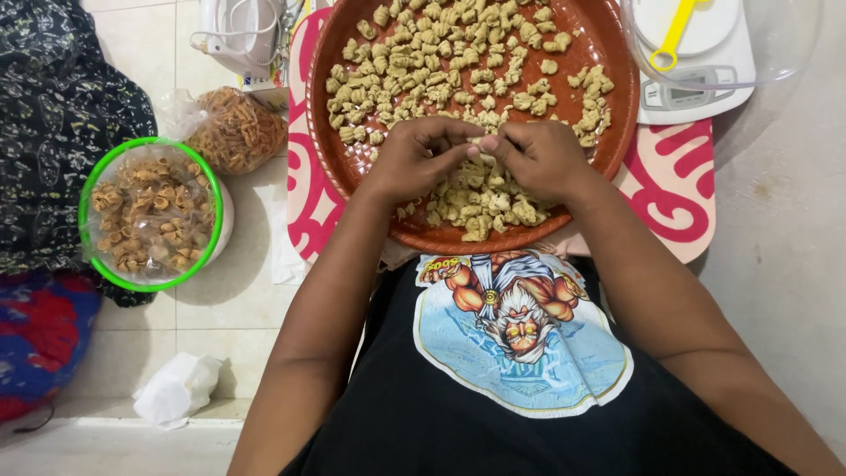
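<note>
Left hand (414,159) and right hand (539,157) pinched together on one dough piece (476,152) at tray's (617,106) 6 o'clock; shaped pieces (441,53) spread toward 12, a heap (480,198) piled near the hands.

A: What sort of place is this?

B: A home, with snack-making done on the floor. The pale tiled floor (238,308) carries everything, and the person sits on it.

A: What points to food work?

B: A wide brown tray (617,97) of small shaped dough pieces (441,62), a white kitchen scale (705,79), a green-rimmed bowl (88,189) and a clear bag of fried snacks (233,132).

A: And domestic rather than a shop?

B: Patterned cloth (53,115) lies bundled alongside, and a crumpled tissue (176,388).
</note>
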